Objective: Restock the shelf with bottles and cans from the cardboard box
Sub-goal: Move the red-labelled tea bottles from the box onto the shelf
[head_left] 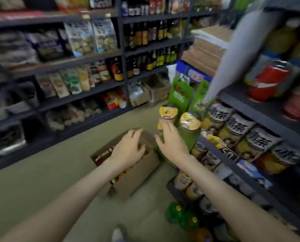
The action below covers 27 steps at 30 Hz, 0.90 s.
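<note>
Snack bags (86, 39), green cartons (179, 92), blue box (192, 72), shoe (117, 234)

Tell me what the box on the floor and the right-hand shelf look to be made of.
Box: cardboard, matte brown, going by its plain tan walls and folded flaps. Shelf: probably painted metal with a dark matte finish. Its thin flat boards and slim uprights suggest that, though the blur leaves coated wood possible.

Open floor (41, 180) lies left of the cardboard box (137, 173); packed shelf (233, 165) crowds its right.
</note>
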Available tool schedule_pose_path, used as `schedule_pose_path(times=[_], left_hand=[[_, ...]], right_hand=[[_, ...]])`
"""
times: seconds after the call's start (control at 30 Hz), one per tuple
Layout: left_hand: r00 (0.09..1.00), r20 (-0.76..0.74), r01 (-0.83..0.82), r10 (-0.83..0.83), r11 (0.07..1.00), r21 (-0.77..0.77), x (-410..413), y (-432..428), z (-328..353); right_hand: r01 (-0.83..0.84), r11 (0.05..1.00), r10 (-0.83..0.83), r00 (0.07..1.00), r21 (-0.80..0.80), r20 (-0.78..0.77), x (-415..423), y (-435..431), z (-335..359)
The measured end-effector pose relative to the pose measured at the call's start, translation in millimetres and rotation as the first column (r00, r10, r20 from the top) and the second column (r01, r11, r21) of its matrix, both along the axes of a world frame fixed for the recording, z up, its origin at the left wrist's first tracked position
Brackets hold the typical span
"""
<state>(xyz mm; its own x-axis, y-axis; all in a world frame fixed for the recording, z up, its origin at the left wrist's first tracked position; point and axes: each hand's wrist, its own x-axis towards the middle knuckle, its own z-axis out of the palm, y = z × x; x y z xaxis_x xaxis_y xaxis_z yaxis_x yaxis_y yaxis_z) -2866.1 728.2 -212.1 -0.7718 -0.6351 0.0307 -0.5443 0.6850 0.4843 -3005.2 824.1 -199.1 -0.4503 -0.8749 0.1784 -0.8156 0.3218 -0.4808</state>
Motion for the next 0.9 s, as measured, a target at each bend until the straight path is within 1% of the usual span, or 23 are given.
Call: schedule_pose_path(times=[0.1, 0.23, 0.37, 0.53, 0.7, 0.8, 0.9], left_hand=[[0.993, 0.082, -0.083, 0.079, 0.995, 0.05, 35, -52, -25], [0.964, 0.212, -0.186, 0.163, 0.978, 0.092, 75, -126, -55], [0.933, 0.305, -0.241, 0.192, 0.962, 0.13, 93, -189, -80], [0.908, 0.385, -0.257, 0.166, 0.946, 0.198, 82, -240, -116], [0.857, 0.488, -0.333, 0.163, 0.899, 0.284, 60, -277, -175], [0.813, 0.535, -0.439, 0.231, 0.846, 0.303, 44, -305, -215], [0.785, 0.542, -0.509, 0.3, 0.81, 0.289, 21, -337, -271]], right_hand=[[-0.029, 0.996, 0.024, 0.998, 0.09, 0.053, 18, -60, -27], [-0.062, 0.98, 0.04, 0.992, 0.189, 0.122, 37, -132, -64], [-0.08, 0.96, 0.024, 0.978, 0.268, 0.208, 39, -181, -95], [-0.1, 0.926, 0.003, 0.966, 0.364, 0.259, 16, -224, -136], [-0.172, 0.869, 0.03, 0.954, 0.464, 0.297, -21, -273, -194], [-0.223, 0.817, 0.044, 0.943, 0.531, 0.329, -43, -311, -243], [-0.27, 0.756, 0.066, 0.938, 0.596, 0.341, -60, -345, -311]])
